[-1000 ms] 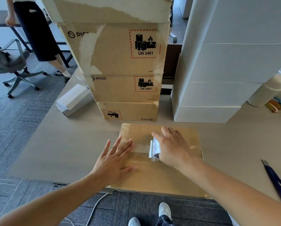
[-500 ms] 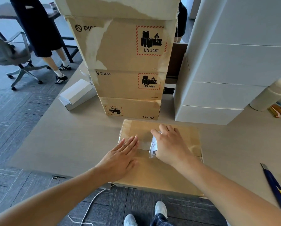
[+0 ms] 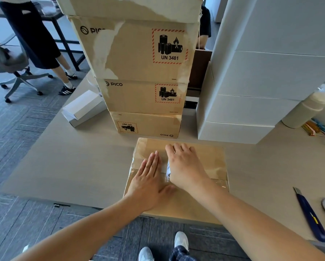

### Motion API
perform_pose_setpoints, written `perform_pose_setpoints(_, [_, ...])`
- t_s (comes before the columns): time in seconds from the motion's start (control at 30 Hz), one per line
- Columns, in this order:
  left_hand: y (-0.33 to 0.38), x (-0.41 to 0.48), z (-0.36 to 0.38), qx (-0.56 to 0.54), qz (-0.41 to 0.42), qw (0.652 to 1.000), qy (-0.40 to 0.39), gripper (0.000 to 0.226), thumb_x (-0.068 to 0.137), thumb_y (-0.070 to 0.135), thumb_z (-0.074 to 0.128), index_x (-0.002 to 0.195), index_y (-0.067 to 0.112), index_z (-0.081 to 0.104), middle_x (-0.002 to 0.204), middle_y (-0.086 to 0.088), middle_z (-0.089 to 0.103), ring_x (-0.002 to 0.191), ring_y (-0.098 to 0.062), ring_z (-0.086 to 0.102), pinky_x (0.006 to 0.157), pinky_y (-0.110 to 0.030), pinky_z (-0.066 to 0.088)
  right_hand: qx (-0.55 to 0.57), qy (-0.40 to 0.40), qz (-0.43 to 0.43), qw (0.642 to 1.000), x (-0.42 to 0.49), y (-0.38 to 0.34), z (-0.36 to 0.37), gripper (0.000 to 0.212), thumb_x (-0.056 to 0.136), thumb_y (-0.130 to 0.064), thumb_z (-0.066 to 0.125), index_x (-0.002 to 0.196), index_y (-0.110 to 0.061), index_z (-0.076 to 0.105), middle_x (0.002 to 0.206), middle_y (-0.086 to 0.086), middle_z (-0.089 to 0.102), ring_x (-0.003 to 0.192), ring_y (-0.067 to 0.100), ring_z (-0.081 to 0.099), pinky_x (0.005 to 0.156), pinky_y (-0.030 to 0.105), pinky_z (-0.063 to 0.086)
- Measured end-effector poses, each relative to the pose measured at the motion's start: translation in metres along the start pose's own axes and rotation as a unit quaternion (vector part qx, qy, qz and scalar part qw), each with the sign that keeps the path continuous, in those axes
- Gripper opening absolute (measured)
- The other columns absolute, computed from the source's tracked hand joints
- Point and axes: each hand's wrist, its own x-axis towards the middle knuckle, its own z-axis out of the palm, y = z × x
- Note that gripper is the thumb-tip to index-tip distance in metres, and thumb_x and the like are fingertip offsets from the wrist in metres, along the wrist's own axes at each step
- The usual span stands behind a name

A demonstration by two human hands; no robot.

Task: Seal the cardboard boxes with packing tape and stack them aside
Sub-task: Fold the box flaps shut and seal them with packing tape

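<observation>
Now L hand [image 3: 150,182] flat on box [image 3: 210,159], R hand [image 3: 186,166] grips tape roll [image 3: 168,169].

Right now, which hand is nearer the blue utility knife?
Right. The right hand grips the tape roll on the box, left of the utility knife; the left hand presses flat farther left.

Bare arms, white trainers.
Both arms were bare from the left hand [image 3: 148,183] and right hand [image 3: 186,166] back; below the table [image 3: 73,166] edge, two white trainers [image 3: 145,254] showed, a blue checked trouser leg [image 3: 180,254] over the right one.
</observation>
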Motion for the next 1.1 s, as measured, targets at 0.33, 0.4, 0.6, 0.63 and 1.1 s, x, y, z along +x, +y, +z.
perform_pose_setpoints(0.33, [0.011, 0.004, 0.011, -0.02, 0.019, 0.999, 0.023, 0.091, 0.091, 0.075, -0.001, 0.155, 0.012, -0.018, 0.16, -0.004, -0.028, 0.147, -0.016, -0.029, 0.122, -0.038, -0.011, 0.244, 0.047, 0.032, 0.968, -0.022, 0.043, 0.018, 0.078, 0.071, -0.021, 0.079, 0.136, -0.025, 0.036, 0.124, -0.003, 0.045, 0.114, 0.015, 0.047, 0.098, 0.029, 0.043])
perform_pose_setpoints(0.4, [0.008, 0.004, 0.017, -0.011, 0.033, 0.998, 0.05, 0.089, 0.095, 0.075, 0.005, 0.157, 0.012, -0.01, 0.163, -0.005, -0.018, 0.15, -0.018, -0.021, 0.121, -0.039, -0.006, 0.384, 0.105, 0.12, 0.91, -0.033, 0.045, 0.032, 0.08, 0.065, -0.02, 0.086, 0.131, -0.027, 0.04, 0.116, -0.01, 0.052, 0.103, 0.003, 0.053, 0.085, 0.016, 0.047])
perform_pose_setpoints(0.6, [0.007, 0.006, 0.022, 0.014, 0.031, 0.998, 0.058, 0.088, 0.098, 0.071, 0.014, 0.157, 0.007, 0.009, 0.165, -0.01, 0.006, 0.153, -0.023, 0.002, 0.119, -0.044, 0.006, 0.375, 0.15, 0.141, 0.904, -0.041, 0.056, 0.05, 0.06, 0.067, -0.012, 0.081, 0.118, -0.024, 0.051, 0.113, -0.012, 0.053, 0.102, 0.009, 0.054, 0.077, 0.009, 0.041])
perform_pose_setpoints(0.63, [0.007, 0.006, 0.022, 0.018, 0.031, 0.997, 0.061, 0.087, 0.098, 0.07, 0.016, 0.157, 0.005, 0.013, 0.164, -0.012, 0.011, 0.153, -0.024, 0.006, 0.119, -0.044, 0.009, 0.345, 0.133, 0.139, 0.919, -0.04, 0.063, 0.046, 0.065, 0.066, -0.017, 0.084, 0.121, -0.027, 0.05, 0.115, -0.014, 0.05, 0.103, 0.007, 0.051, 0.077, 0.013, 0.043])
perform_pose_setpoints(1.1, [0.007, 0.006, 0.022, 0.03, 0.045, 0.997, 0.063, 0.088, 0.098, 0.07, 0.02, 0.157, 0.005, 0.011, 0.165, -0.011, 0.011, 0.153, -0.024, 0.006, 0.12, -0.045, 0.01, 0.325, 0.197, 0.248, 0.891, -0.074, 0.11, 0.021, 0.075, 0.063, 0.015, 0.059, 0.129, -0.019, 0.052, 0.118, -0.004, 0.057, 0.107, 0.015, 0.053, 0.096, 0.034, 0.046])
